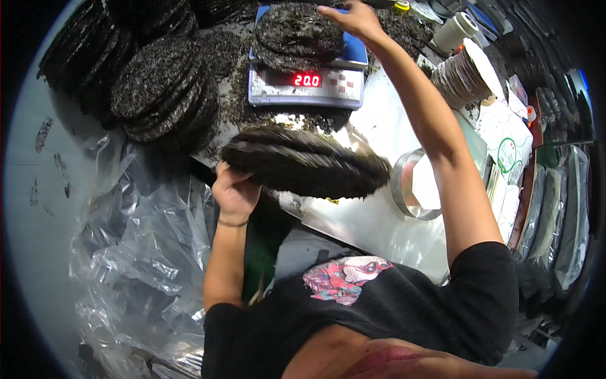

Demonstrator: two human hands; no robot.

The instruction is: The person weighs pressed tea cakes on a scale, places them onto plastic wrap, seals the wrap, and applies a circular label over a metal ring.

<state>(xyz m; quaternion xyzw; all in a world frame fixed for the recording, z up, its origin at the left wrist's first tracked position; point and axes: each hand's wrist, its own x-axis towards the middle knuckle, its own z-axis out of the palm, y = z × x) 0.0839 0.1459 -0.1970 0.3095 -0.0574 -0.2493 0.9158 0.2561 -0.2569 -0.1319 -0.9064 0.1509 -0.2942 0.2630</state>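
Note:
My left hand (pixel 235 192) grips the left edge of several round sheets of dried seaweed (pixel 307 163), held tilted above the worktable and blurred by motion. Behind them a digital scale (pixel 305 90) with a blue top shows red digits, 20.0. A dark seaweed disc (pixel 298 38) lies on its platform. At that disc's upper right edge is my right hand (pixel 352 19), its thumb or a finger reaching toward the rim; whether it touches the disc cannot be told.
Stacks of seaweed discs (pixel 151 90) stand at the left, above clear plastic bags (pixel 142 256). A round metal-rimmed container (pixel 409 184), a spool of tape or cord (pixel 466 76) and a white plastic bottle (pixel 454 33) stand to the right. Packed bags (pixel 573 218) line the far right.

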